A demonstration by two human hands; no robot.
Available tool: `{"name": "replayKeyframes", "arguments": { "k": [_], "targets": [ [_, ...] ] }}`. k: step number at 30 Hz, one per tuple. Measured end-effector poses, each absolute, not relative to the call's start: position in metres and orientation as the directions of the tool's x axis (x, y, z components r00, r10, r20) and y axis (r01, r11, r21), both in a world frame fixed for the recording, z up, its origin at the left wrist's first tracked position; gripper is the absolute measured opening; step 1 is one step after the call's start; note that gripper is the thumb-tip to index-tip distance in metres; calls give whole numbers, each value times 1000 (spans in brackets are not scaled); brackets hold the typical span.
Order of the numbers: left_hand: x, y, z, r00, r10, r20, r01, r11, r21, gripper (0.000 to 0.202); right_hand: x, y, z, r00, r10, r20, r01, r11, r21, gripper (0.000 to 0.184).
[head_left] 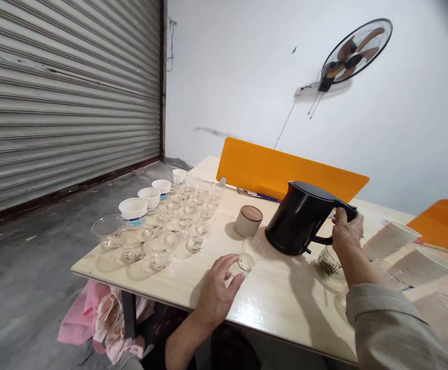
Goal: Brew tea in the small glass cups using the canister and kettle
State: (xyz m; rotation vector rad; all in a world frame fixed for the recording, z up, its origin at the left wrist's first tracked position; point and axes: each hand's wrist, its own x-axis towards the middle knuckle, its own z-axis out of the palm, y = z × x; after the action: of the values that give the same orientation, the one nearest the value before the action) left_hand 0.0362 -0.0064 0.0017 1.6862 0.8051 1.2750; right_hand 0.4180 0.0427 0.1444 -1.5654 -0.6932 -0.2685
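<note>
My right hand [347,231] grips the kettle [298,218], best held level; my left hand [219,287], loosely curved beside the clear cup [248,259], should avoid nudging it

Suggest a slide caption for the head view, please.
Right hand holds a black kettle; left hand at a clear cup.

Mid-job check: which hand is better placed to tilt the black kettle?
Right, most likely: the right hand grips the black kettle by its handle, while the left hand is at a clear cup, away from that handle.
</note>
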Motion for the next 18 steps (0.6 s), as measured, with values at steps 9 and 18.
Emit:
{"name": "replayKeyframes", "arguments": {
  "k": [9, 18],
  "targets": [
    [39, -6, 3, 273, 876, 398, 17, -418, 908, 35, 416, 45, 142, 860, 276, 429, 427, 70, -901, 27],
    [43, -3, -3, 285, 872, 398, 61, -430, 901, 36, 403, 64, 148, 833, 368, 414, 394, 132, -910, 36]
  ]
}}
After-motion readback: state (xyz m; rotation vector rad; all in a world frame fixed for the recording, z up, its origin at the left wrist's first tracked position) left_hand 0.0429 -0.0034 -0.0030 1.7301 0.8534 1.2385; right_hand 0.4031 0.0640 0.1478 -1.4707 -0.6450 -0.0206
